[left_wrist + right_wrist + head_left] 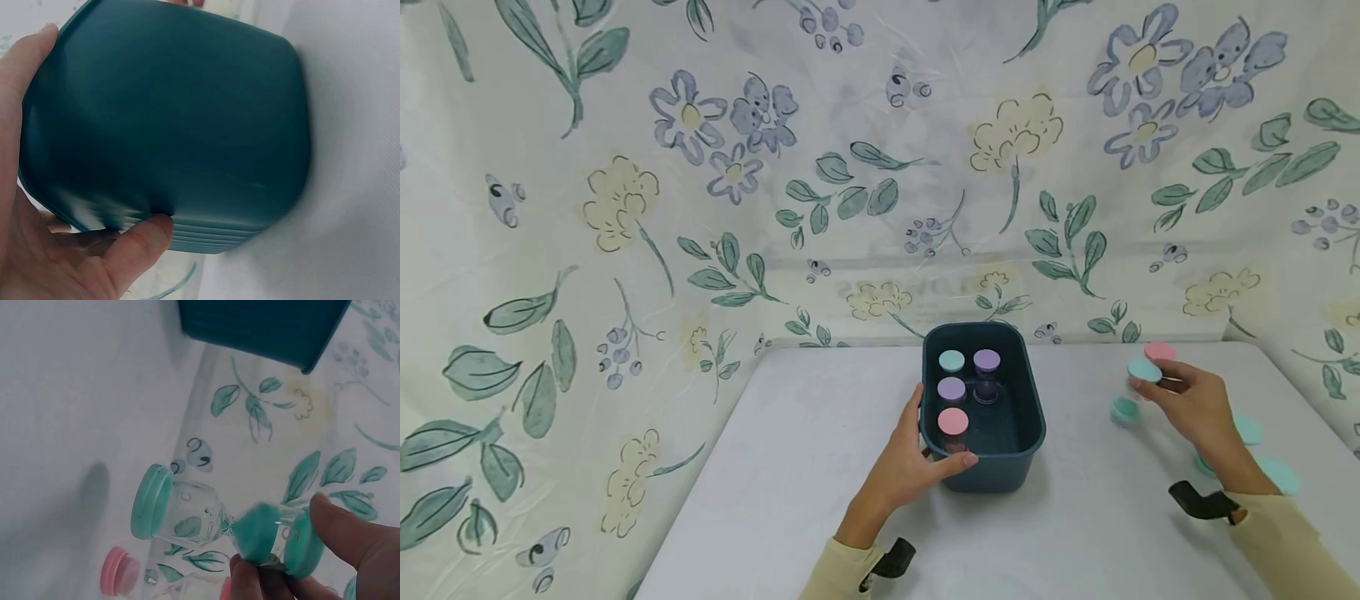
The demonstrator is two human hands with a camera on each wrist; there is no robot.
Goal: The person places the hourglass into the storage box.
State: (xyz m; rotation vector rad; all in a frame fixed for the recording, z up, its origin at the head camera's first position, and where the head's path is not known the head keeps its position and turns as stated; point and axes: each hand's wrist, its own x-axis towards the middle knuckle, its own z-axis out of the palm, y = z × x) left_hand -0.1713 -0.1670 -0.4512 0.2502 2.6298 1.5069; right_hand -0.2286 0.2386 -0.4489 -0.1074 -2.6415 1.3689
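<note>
My right hand [1201, 410] pinches a sand timer with mint-green caps [256, 534] by one end, thumb on the cap and fingers round the glass. Green sand fills the bulb nearest the fingers. At the left, my left hand [895, 467] grips a dark teal bin [988, 477], its thumb over the front rim and its fingers along the side. Inside the bin stand a mint-capped timer [951, 361], two purple-capped timers [951, 389] and a pink-capped timer [952, 421], all along its left and back part.
Just behind the right hand stands a pink sand timer [1161, 352]. Several more mint-capped timers [1277, 477] are partly hidden by the right forearm. A white table [790, 450] carries everything, with a floral cloth [880, 208] hanging behind and at both sides.
</note>
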